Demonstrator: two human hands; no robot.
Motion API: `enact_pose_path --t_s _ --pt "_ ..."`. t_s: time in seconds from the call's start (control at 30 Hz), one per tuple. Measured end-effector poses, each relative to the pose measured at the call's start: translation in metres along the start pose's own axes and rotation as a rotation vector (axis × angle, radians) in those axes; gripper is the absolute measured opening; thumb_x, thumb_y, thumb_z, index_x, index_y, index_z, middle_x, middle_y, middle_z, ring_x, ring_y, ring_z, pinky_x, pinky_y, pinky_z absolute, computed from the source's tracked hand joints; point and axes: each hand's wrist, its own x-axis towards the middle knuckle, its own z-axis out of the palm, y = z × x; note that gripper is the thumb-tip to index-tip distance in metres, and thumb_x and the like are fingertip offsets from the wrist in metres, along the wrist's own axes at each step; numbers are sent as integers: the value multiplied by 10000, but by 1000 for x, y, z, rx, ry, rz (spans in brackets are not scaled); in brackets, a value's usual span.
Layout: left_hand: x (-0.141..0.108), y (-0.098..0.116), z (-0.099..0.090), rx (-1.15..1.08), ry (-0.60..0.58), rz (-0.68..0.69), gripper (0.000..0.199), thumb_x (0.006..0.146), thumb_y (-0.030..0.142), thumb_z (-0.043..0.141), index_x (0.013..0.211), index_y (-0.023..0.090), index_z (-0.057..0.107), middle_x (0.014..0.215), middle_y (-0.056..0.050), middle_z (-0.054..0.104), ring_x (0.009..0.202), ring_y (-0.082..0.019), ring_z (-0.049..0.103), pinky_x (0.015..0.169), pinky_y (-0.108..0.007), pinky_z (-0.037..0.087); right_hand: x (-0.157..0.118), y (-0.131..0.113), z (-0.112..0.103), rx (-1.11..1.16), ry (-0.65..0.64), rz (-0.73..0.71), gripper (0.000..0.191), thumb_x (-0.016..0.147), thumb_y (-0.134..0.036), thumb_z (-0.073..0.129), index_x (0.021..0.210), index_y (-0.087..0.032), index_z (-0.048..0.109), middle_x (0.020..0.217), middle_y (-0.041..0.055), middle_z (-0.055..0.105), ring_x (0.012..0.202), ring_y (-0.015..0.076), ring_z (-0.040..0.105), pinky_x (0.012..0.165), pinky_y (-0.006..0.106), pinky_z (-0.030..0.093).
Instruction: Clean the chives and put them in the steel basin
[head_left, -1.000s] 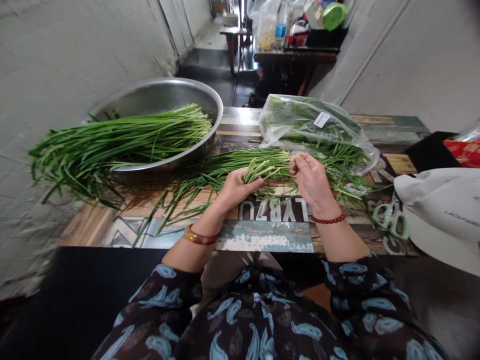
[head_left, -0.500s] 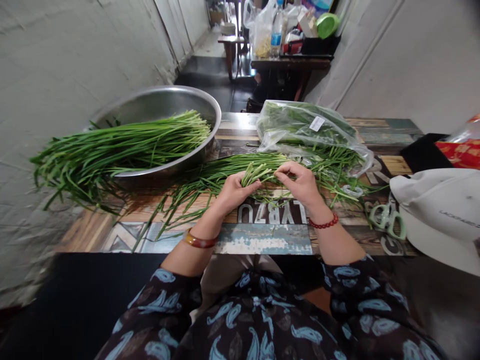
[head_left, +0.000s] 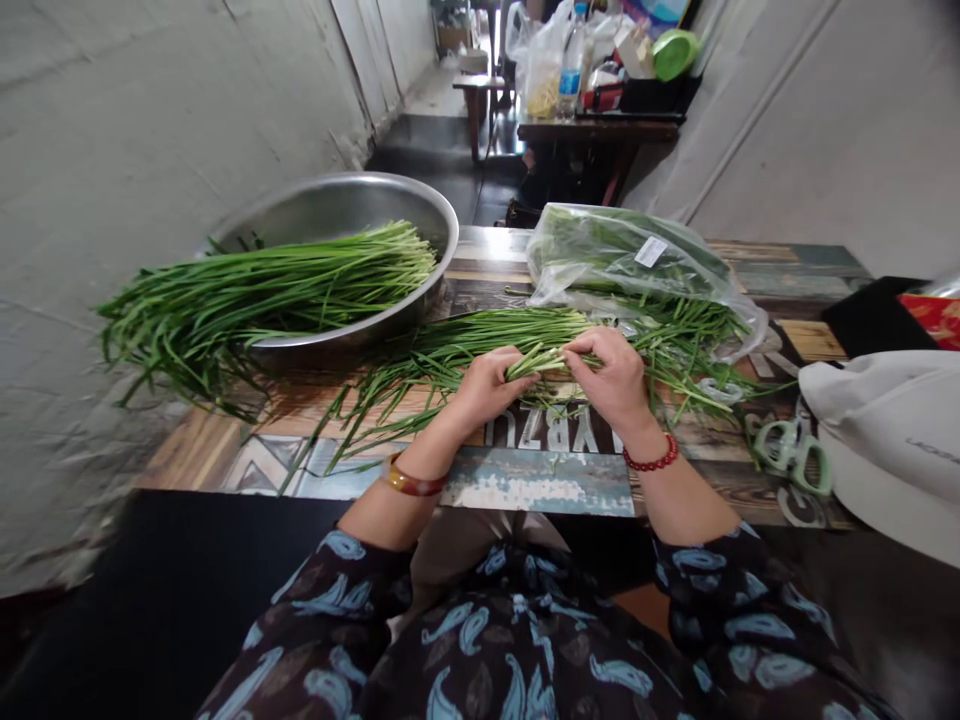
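My left hand (head_left: 489, 388) is closed around a small bunch of garlic chives (head_left: 534, 362), its pale cut ends pointing right. At those ends my right hand (head_left: 611, 375) pinches with thumb and forefinger, touching the stem tips. More chives (head_left: 405, 362) lie loose on the table behind and left of my hands, leaves trailing left. A big pile of chives (head_left: 322, 275) rests in a steel basin (head_left: 448, 245), leaves hanging over its left rim. Beyond my right hand lies a clear plastic bag (head_left: 651, 250) of chives, some stems spilling out.
Green-handled scissors (head_left: 791, 455) and a white cap (head_left: 877, 430) lie at the right of the wooden table (head_left: 540, 480). A black box (head_left: 862, 315) sits behind the cap. Farther back, another table (head_left: 600, 132) carries a water bottle (head_left: 571, 65) and bags. A wall (head_left: 112, 130) borders the left.
The view has shifted slightly, so everything appears farther right. My right fingers have closed in on the stem ends of the bunch, which my left hand still holds.
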Motion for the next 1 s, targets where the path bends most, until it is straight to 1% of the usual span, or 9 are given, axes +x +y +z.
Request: enact_pose_path --t_s 0.13,0.2,0.3,0.37,0.43,0.57,0.77,0.9,1.0 --pt "1 2 -1 -80 -42 -30 241 895 335 618 756 143 660 763 -27 605 749 -157 550 709 -269 415 -1 1 2 128 -35 108 218 897 -355 622 734 -214 654 724 27 693 712 175 642 715 333 520" --pt "1 6 -3 -113 -59 -73 254 897 368 611 795 142 665 796 -33 628 782 -167 559 736 -275 431 0 0 1 196 -67 171 244 918 -404 597 803 -208 686 793 37 721 756 173 662 737 326 535" --pt "1 11 -6 -116 -63 -130 278 888 392 610 770 144 652 777 -27 625 782 -171 550 738 -276 432 -1 -4 -3 319 -107 195 385 984 -479 472 1188 -218 668 1157 89 729 1049 202 683 926 372 543" --pt "0 14 -7 -150 -69 -153 286 890 393 598 754 147 644 756 -23 625 747 -165 543 714 -273 426 -2 -9 -4 390 -156 153 529 1008 -527 379 1430 -235 505 1404 107 613 1259 226 606 1064 424 492" --pt "0 15 -7 -208 -71 -157 283 888 395 600 746 152 633 721 -16 616 688 -152 525 670 -264 413 -3 -14 -4 410 -248 85 612 1009 -565 324 1523 -240 385 1526 102 500 1389 240 502 1165 457 411" --pt "1 15 -6 -256 -61 -117 281 871 398 626 712 167 604 625 10 553 598 -130 460 582 -246 366 -4 -20 -2 371 -392 -16 651 1011 -573 284 1562 -227 317 1558 99 461 1455 239 422 1236 460 322" --pt "1 14 -6 -268 -41 -121 402 865 467 640 612 162 571 571 10 532 562 -120 441 547 -243 351 -5 -18 0 360 -401 -20 686 1000 -600 288 1584 -242 256 1603 88 391 1469 242 400 1241 446 316" --pt "1 16 -9 -475 108 -205 375 861 489 662 695 155 623 592 -1 573 586 -129 531 620 -256 437 -7 -10 6 423 -367 79 672 1012 -569 296 1593 -241 214 1605 107 384 1443 241 441 1201 446 374" --pt "2 17 -15 -716 236 -228 344 850 497 685 809 161 624 576 32 542 573 -120 565 679 -266 492 -11 -2 15 402 -429 94 670 1017 -534 330 1595 -220 203 1607 127 374 1457 241 418 1204 460 363"
